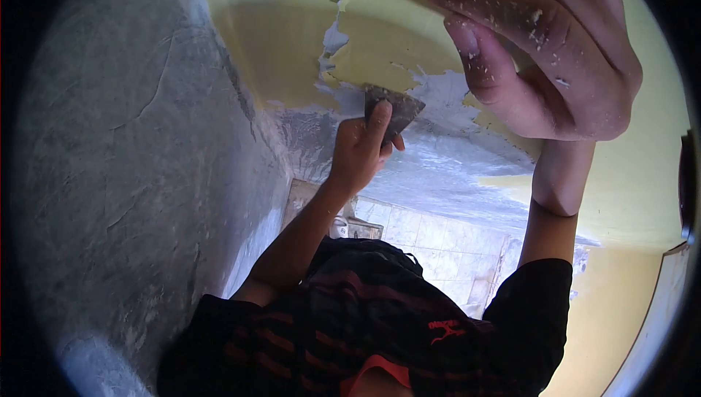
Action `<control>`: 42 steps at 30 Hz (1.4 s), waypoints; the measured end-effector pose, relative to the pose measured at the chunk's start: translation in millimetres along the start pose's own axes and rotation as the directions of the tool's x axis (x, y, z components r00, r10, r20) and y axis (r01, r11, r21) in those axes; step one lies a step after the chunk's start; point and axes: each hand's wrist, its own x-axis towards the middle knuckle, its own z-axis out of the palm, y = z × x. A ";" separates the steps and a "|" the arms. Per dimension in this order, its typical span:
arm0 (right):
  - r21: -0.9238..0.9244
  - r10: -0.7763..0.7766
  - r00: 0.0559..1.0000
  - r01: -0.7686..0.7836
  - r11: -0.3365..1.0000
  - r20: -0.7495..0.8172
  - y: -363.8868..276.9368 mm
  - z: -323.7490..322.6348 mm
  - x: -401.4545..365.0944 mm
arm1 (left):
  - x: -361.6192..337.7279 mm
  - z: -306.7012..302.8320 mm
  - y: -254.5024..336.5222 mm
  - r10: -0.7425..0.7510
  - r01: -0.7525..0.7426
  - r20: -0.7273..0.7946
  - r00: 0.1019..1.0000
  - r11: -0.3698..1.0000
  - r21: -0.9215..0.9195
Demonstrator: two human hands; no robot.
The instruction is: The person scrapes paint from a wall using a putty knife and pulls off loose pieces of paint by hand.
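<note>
My left hand [358,152] grips a putty knife [394,109] with a broad, dark, dusty blade, thumb pressed flat on the blade. The blade lies against or very close to the wall, at the edge of peeling yellow paint [292,50]. Around it show bare grey and whitish patches [445,98]. Close to the camera at the upper right is my right hand [548,61], its fingers curled and the thumb tip close under the index finger. Paint flakes stick to its skin. What it holds, if anything, is hidden.
A rough grey wall [124,149] with cracks rises along the left. Below, past my black shirt [409,309], there is a pale tiled floor [416,229] with a small white container [339,227] on it. A dark-edged frame [686,185] stands at the far right.
</note>
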 end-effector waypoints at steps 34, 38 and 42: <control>-0.014 -0.028 0.996 0.029 0.999 0.080 -12.1 1.3 0.8 | -4.6 -11.7 -32.0 0.044 -0.039 -0.086 0.995 0.998 0.058; -0.002 -0.026 0.996 0.026 1.000 0.090 -14.2 1.9 -1.5 | -8.7 -28.0 -15.3 -0.048 0.041 0.062 0.997 0.993 0.107; -0.006 -0.045 0.995 0.046 0.999 0.094 -9.3 1.5 -0.5 | -3.6 -17.8 -14.6 0.025 -0.029 0.026 0.999 0.983 0.179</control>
